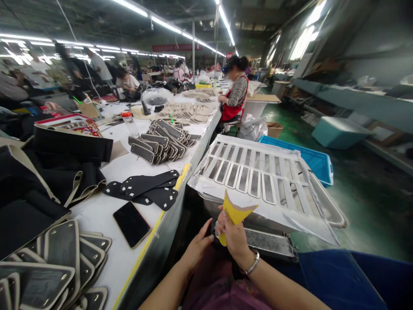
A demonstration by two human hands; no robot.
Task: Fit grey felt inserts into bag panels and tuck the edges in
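Note:
My right hand (232, 234) is closed around a yellow scraper (237, 210), whose wide, curved edge points up and away from me. Just left of it, low in front of my body, my left hand (199, 245) has its fingers and thumb at a dark object that is mostly hidden. Beyond both hands stands a slotted white rack (222, 189). A row of several dark strips with pale rims (242, 180) lies across its slots. Under the rack's near edge is a grey, speckled tray-like surface (267, 242).
On the white table (106, 219) to my left lie a phone (131, 224), black straps (151, 186), and piles of rimmed pieces (161, 140). A blue crate (318, 165) stands behind the rack. A co-worker in a red apron (234, 110) sits farther along the table.

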